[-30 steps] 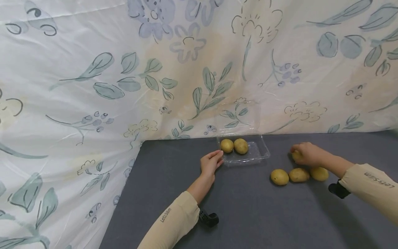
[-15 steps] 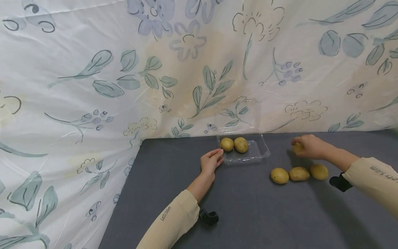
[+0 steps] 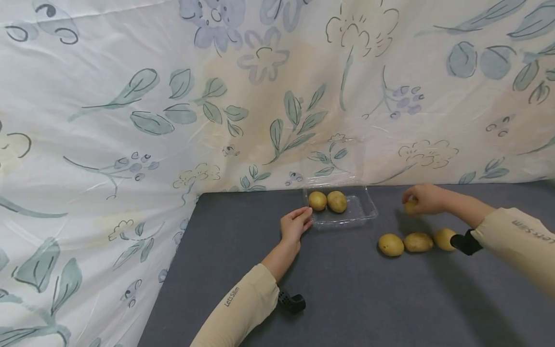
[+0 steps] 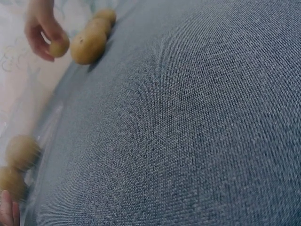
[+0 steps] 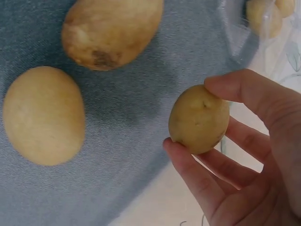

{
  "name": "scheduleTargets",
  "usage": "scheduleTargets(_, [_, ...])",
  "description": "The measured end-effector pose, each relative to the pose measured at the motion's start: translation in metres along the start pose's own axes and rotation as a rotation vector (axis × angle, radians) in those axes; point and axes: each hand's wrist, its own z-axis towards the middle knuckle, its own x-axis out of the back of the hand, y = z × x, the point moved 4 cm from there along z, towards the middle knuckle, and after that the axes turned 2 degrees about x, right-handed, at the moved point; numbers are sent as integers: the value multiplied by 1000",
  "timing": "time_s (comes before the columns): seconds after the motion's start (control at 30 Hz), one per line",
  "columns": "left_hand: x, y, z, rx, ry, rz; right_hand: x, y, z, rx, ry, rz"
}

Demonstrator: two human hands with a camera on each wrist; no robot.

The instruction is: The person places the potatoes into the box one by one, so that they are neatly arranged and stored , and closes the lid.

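Note:
My right hand (image 3: 428, 198) pinches a small potato (image 5: 197, 120) between thumb and fingertips, held above the grey cloth right of the container. At the front left corner of a clear plastic clamshell container (image 3: 356, 208), my left hand (image 3: 294, 227) grips the rim with thumb and fingers. Its lid stands raised against the curtain behind. Two potatoes lie side by side in the container's left part, a left one (image 3: 317, 201) and a right one (image 3: 336, 201). In the left wrist view only fingertips (image 4: 6, 212) of the left hand show.
Three more potatoes form a row on the cloth below the right hand: a left one (image 3: 391, 245), a middle one (image 3: 418, 242) and a right one (image 3: 443, 239), partly covered by the black wrist camera (image 3: 466, 242). A floral curtain (image 3: 260, 120) hangs behind the table (image 3: 347, 289).
My right hand has lifted the small potato from behind the row and now shifts slightly left with it. The left hand stays at the container's corner.

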Motion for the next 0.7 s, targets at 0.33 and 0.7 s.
scheduleTargets(0.33, [-1, 2, -2, 37, 2, -8, 10, -14, 10, 19, 29, -34])
scheduleTargets(0.7, [-1, 2, -3, 37, 11, -9, 19, -56, 35, 49, -1, -36])
